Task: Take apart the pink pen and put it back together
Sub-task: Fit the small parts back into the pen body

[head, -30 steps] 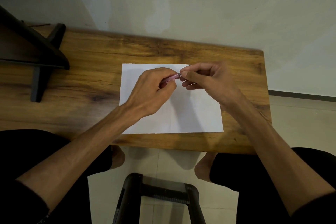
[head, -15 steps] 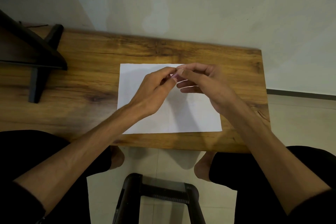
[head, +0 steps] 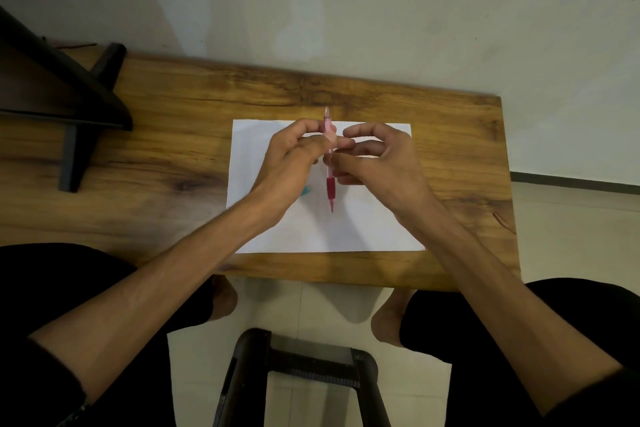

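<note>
A: Where is the pink pen (head: 328, 163) seen?

B: At frame centre, above the white paper (head: 363, 218) on the wooden desk (head: 173, 156). It is held roughly vertical in the picture, clicker end toward the top of the frame, dark red grip and tip pointed toward the bottom.

A: Left hand (head: 294, 156)?

B: Fingers are curled round the upper barrel; the pen is gripped there, with the pale pink top poking out above the knuckles.

A: Right hand (head: 377, 156)?

B: Fingers are bent and brought in against the pen's middle from the right. The barrel appears pinched just below the left hand's grip, though the exact contact is blurred. The two hands are touching or nearly so.

A: Is the pen seen in one piece?

B: It looks whole from clicker to tip; no separate parts are made out.

A: Anything else noted?

B: A small teal smudge (head: 306, 191) is seen on the paper, just left of the red grip; what it is cannot be told. A dark stand (head: 76, 107) is set on the desk at upper left. A black stool frame (head: 298, 367) is seen on the tiled floor at bottom centre, between the person's knees.
</note>
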